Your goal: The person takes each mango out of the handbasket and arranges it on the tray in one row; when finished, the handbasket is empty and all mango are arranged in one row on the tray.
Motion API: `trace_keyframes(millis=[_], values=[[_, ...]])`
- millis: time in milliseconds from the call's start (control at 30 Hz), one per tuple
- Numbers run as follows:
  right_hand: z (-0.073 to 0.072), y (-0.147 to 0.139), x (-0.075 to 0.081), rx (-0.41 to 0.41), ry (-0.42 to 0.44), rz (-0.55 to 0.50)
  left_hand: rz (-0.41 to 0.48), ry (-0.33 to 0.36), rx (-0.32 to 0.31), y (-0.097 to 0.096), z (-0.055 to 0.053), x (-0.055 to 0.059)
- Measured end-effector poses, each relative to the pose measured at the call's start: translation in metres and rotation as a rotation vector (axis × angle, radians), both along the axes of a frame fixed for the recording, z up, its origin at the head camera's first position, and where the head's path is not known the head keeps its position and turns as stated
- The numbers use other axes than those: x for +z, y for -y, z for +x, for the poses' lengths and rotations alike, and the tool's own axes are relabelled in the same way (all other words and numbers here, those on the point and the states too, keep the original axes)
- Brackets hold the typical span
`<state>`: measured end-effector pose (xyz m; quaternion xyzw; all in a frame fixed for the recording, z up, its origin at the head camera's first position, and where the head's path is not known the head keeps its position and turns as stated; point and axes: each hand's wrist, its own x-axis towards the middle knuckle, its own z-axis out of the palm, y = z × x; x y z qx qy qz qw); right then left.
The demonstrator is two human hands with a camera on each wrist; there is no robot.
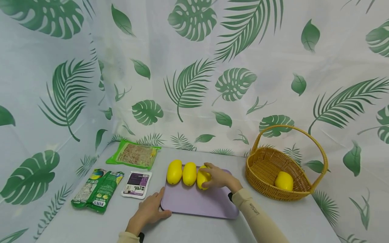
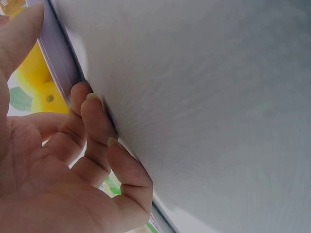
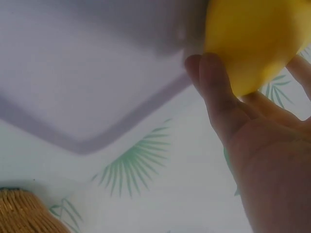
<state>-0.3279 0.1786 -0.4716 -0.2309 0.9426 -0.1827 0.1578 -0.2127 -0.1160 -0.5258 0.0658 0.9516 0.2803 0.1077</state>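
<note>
3 yellow oval fruits [image 1: 189,173] in row near far edge of rectangular lavender tray [image 1: 200,204]; rightmost fruit [image 1: 201,181] gripped.

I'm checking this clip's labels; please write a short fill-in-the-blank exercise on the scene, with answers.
The right hand grips a fruit colored ____.
In the head view, ____ packages lie left of the tray.
The number of fruits in the wicker basket is ____.
Missing words: yellow; three; one.

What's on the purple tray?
Two yellow fruits along the far side of the tray; a third fruit, right of them, is held by the right hand, which partly covers it. Hidden: tray surface beneath them, and whether the held one touches it.
</note>
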Motion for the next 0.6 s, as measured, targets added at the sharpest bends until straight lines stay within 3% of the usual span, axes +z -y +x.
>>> trace_keyframes(millis=[600], values=[[-0.0038,-0.0024,0.0031,0.008,0.003,0.002,-0.01,0.005,0.001,-0.0012,0.0002,0.0005]])
